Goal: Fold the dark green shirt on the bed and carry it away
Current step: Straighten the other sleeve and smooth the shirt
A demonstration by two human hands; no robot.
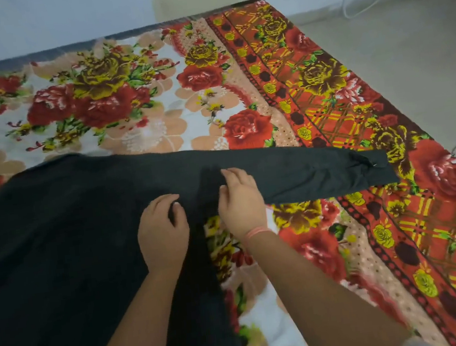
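The dark green shirt point(67, 248) lies spread flat over the left and near part of the bed. Its long sleeve point(315, 173) stretches out to the right, cuff near the bed's right side. My left hand point(164, 231) rests on the shirt's body near the armpit, fingers curled into the cloth. My right hand point(240, 200) sits just to its right, where the sleeve joins the body, fingers bent and pinching the fabric. Both forearms come in from the bottom edge.
The bed carries a floral blanket point(139, 103) in red, yellow and white, with a red patterned border point(357, 118) along its right side. Beyond the bed's right edge is pale floor point(405, 47). A wall runs behind, with a white cable point(355, 1) hanging at the far right.
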